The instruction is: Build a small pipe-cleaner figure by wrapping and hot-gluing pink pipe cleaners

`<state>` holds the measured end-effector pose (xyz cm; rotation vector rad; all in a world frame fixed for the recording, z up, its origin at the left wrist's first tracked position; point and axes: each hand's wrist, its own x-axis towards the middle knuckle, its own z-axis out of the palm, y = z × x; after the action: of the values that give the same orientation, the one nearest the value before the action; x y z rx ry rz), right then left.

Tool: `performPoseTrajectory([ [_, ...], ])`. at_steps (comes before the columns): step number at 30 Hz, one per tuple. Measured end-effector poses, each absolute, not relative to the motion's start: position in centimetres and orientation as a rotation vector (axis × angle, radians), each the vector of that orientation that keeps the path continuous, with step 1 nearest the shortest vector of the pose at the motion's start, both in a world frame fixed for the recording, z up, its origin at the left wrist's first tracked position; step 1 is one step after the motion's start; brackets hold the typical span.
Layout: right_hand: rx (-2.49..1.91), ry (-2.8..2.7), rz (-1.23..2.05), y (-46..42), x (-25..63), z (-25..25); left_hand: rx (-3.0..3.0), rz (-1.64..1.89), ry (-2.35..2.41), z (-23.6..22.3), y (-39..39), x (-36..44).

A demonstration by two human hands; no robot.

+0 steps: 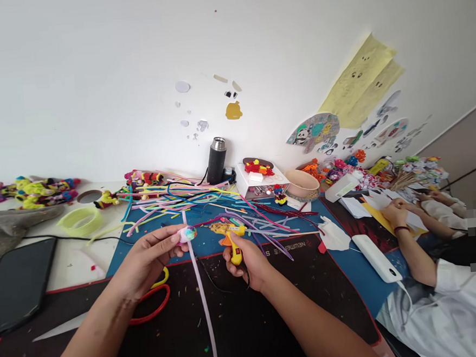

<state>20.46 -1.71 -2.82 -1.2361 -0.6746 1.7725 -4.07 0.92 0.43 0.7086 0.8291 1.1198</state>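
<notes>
From the head camera, here I am at the desk (75,266), and both my hands are busy. My left hand (156,255) is closed in a pinch, thumb against fingers, on a small, soft-looking white piece with a green, blue and orange tip (188,234). A long pale-lilac fuzzy stem (205,311) runs by that piece and slants down over the black, red-edged mat (180,345); whether the two are joined, I can't tell.

Over on the other side, my right hand (254,261) is wrapped round the handle of a yellow glue gun with an orange trigger (237,249). Its nozzle end points at the white piece, near it, with a gap showing between. So I judge this as the gluing step, at the lining-up stage; no fresh glue is visible. Putting the nozzle to the piece calls for a steady left pinch, a slow approach, fingertips kept off the hot end, and only a light squeeze.

Red-and-yellow-handled scissors (152,316) lie beneath my left forearm, their blade poking out past it. Beyond the mat spreads a loose heap of coloured fuzzy stems (170,199), with a black metal-necked bottle (216,163) upright behind. To my right, a co-worker in white (446,305) is sitting near a white power strip or charger (376,258).
</notes>
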Motion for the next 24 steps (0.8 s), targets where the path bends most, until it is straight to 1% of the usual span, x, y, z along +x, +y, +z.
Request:
performPoseTrajectory([
  [4, -1.261, -0.746, 1.807, -1.3, 20.1, -3.1, 0.700, 1.098, 0.842, 0.4, 1.0, -4.0],
  [10, -1.466, -1.170, 1.697, -1.4, 21.0, -2.3, 0.716, 1.096, 0.838, 0.2, 1.0, -4.0],
  [12, -1.546, -1.349, 1.600, -1.5, 21.8, -2.0, 0.720, 1.092, 0.838, 0.2, 1.0, -3.9],
  [15, -1.676, -1.576, 1.301, -1.7, 23.1, -1.9, 0.721, 1.086, 0.847, 0.3, 1.0, -3.9],
  [17, -1.676, -1.631, 1.116, -1.6, 23.7, -2.2, 0.733, 1.082, 0.852, 0.2, 1.0, -3.8],
  [18, -1.643, -1.622, 1.086, -1.6, 23.8, -2.4, 0.742, 1.081, 0.854, 0.2, 1.0, -3.8],
  [20, -1.534, -1.551, 1.168, -1.5, 23.5, -2.7, 0.761, 1.074, 0.858, 0.1, 1.0, -3.7],
  [24, -1.294, -1.381, 1.483, -1.2, 21.1, -2.8, 0.800, 1.046, 0.872, 0.3, 0.7, -3.5],
])
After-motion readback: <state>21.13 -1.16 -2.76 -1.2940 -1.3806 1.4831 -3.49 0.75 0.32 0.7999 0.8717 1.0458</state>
